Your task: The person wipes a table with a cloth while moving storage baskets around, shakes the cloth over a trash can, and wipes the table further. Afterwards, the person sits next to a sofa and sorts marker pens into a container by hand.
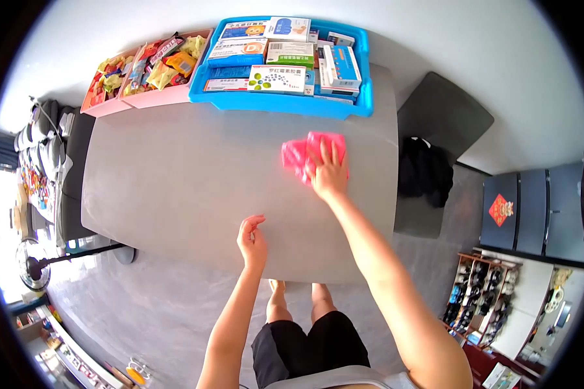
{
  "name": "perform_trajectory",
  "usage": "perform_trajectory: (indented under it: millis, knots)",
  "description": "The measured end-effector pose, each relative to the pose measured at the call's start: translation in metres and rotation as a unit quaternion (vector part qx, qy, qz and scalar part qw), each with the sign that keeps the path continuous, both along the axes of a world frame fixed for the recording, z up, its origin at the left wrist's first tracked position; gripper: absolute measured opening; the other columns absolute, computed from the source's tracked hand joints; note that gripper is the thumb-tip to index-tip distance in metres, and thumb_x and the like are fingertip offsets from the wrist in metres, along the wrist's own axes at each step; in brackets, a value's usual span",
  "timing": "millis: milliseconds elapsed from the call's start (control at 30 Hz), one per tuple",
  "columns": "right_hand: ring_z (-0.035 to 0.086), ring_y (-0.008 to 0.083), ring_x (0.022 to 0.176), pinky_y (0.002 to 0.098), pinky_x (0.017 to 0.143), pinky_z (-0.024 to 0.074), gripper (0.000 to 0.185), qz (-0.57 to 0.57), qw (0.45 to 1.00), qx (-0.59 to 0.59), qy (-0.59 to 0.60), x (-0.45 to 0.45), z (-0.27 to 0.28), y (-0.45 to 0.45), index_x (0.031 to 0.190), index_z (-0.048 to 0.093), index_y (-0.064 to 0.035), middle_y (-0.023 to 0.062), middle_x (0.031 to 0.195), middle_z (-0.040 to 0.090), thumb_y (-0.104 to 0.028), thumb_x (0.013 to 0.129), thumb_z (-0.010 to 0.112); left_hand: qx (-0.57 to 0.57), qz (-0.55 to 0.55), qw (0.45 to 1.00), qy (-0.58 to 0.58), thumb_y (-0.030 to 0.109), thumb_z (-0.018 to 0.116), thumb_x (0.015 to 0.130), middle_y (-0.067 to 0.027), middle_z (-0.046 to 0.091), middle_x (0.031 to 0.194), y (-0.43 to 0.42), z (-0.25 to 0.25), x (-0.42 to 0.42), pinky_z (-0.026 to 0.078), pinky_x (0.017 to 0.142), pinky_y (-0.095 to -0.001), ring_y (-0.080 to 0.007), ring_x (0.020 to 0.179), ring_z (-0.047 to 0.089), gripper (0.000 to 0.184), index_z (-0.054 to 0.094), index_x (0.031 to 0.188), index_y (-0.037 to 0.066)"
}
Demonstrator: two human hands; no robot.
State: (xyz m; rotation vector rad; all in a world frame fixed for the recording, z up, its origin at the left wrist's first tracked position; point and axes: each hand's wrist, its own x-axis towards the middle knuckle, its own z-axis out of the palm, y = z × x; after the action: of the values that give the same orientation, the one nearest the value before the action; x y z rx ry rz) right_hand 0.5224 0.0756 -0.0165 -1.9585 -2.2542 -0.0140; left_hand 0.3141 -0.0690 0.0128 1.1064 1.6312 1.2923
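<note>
A pink cloth (pixel 296 155) lies bunched and folded on the grey table (pixel 175 175), right of its middle. My right hand (pixel 329 172) presses down on the cloth with its fingers stretched across it, and part of the cloth is hidden beneath the palm. Lower and to the left, my left hand (pixel 252 241) hovers near the table's front part. Its fingers are loosely bent, and it holds nothing.
A blue bin (pixel 279 110) full of medicine boxes stands at the table's back edge. Left of it are pink boxes (pixel 156 98) of wrapped snacks. A dark chair (pixel 444 110) with black clothing (pixel 425 172) stands on the right. A fan (pixel 36 269) is at the left.
</note>
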Motion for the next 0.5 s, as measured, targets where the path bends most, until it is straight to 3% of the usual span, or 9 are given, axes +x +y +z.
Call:
perform_trajectory:
  millis: [33,67,167,200,267,333,433,500]
  knots:
    - [0.026,0.0341,0.135,0.0571,0.107,0.0187,0.048,-0.018,1.000,-0.004,-0.009,0.003,0.002,0.029,0.138,0.040,-0.0287,0.0088,0.148,0.029,-0.042,0.092,0.043,-0.002,0.011,1.000,-0.007,-0.013,0.036,0.077,-0.0076,0.061,0.102,-0.001,-0.001,-0.001,0.044,0.080,-0.0258,-0.0162,0.093,0.057,0.031,0.060,0.090,0.000]
    - [0.032,0.0337,0.131,0.0559,0.106,0.0220,0.046,-0.012,0.997,0.070,0.016,0.004,-0.003,0.051,0.135,0.044,-0.0210,0.0113,0.142,0.038,-0.037,0.092,0.044,-0.003,0.021,1.000,-0.014,-0.014,0.035,0.077,-0.0076,0.060,0.103,-0.003,-0.002,-0.001,0.044,0.084,-0.0260,-0.0154,0.094,0.056,0.031,0.060,0.091,0.000]
    - [0.038,0.0332,0.127,0.0547,0.106,0.0232,0.043,0.021,0.998,0.001,0.057,-0.021,0.006,0.020,0.130,0.047,-0.0130,0.0134,0.136,0.044,-0.031,0.092,0.044,-0.004,0.053,0.998,-0.019,-0.014,0.035,0.078,-0.0076,0.061,0.100,-0.001,0.004,0.004,0.044,0.088,-0.0266,-0.0149,0.094,0.056,0.030,0.059,0.091,-0.001]
    - [0.042,0.0324,0.122,0.0557,0.105,0.0243,0.037,0.050,0.982,0.016,0.180,-0.030,0.004,-0.024,0.123,0.053,-0.0090,0.0144,0.129,0.048,-0.026,0.090,0.047,0.004,0.059,0.998,-0.023,-0.015,0.035,0.078,-0.0075,0.061,0.099,0.003,0.001,0.007,0.044,0.088,-0.0268,-0.0149,0.094,0.056,0.030,0.059,0.090,-0.001]
    - [0.042,0.0318,0.122,0.0564,0.105,0.0238,0.049,0.195,0.976,-0.050,0.086,-0.031,0.006,-0.122,0.133,0.045,-0.0153,0.0108,0.133,0.046,-0.032,0.086,0.052,0.017,0.068,0.997,-0.020,-0.015,0.036,0.077,-0.0077,0.061,0.097,0.009,0.001,0.019,0.044,0.084,-0.0268,-0.0156,0.093,0.057,0.029,0.059,0.088,-0.001]
    - [0.038,0.0317,0.125,0.0556,0.106,0.0231,0.057,0.269,0.950,-0.076,0.141,-0.006,0.016,-0.180,0.139,0.037,-0.0215,0.0090,0.137,0.041,-0.035,0.086,0.052,0.034,0.067,0.997,-0.010,-0.014,0.037,0.077,-0.0084,0.062,0.095,0.023,0.003,0.036,0.046,0.076,-0.0264,-0.0168,0.090,0.058,0.027,0.059,0.085,0.000]
    - [0.037,0.0321,0.127,0.0562,0.106,0.0232,0.052,0.206,0.965,-0.093,0.136,0.052,0.031,-0.151,0.136,0.042,-0.0216,0.0092,0.139,0.038,-0.034,0.086,0.052,0.028,0.052,0.998,-0.020,-0.014,0.038,0.077,-0.0078,0.062,0.095,0.036,-0.001,0.058,0.046,0.076,-0.0262,-0.0171,0.090,0.058,0.027,0.059,0.083,0.001]
    - [0.034,0.0331,0.129,0.0560,0.106,0.0229,0.048,0.123,0.990,-0.060,0.027,0.083,0.006,-0.094,0.131,0.049,-0.0204,0.0094,0.141,0.036,-0.035,0.085,0.052,0.028,0.025,0.999,-0.005,-0.014,0.038,0.076,-0.0072,0.062,0.094,0.042,-0.003,0.072,0.045,0.075,-0.0256,-0.0167,0.089,0.058,0.027,0.060,0.082,0.001]
